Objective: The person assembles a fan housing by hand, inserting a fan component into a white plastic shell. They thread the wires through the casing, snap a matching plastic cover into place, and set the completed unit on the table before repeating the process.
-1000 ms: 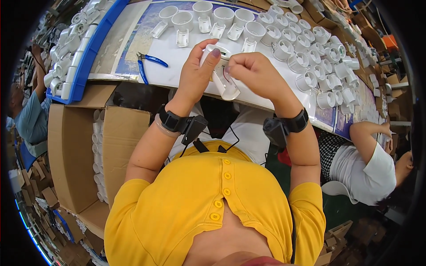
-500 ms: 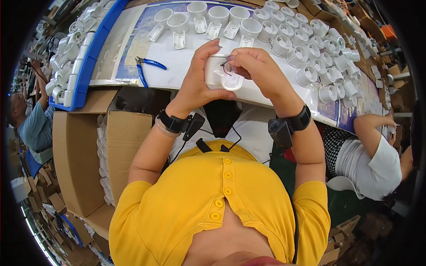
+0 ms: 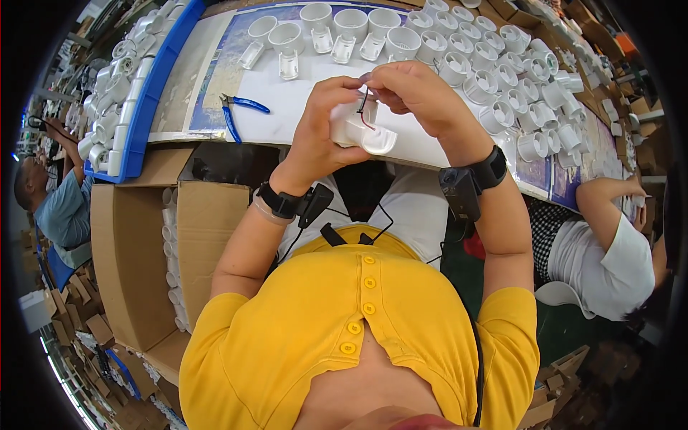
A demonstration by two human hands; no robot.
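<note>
left hand clamped round a white plastic socket held over the table edge, right hand fingers pinched on its thin wires. wiring looks mid-way; many white sockets wait on the table, blue pliers idle.

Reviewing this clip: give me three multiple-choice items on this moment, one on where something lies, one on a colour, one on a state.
1. Where do the pliers lie?
A. on the worktable, to the left of the hands
B. inside the cardboard box
C. in the right hand

2. What colour are the pliers' handles?
A. red
B. blue
C. yellow

3. What is the state of the white lamp housing?
A. lying loose on the table
B. held up in the left hand, the right hand pinching its wires
C. packed in the box

Answers: 1 A, they rest on the white tabletop; 2 B, the handles show blue; 3 B, both hands are on it above the table.
</note>
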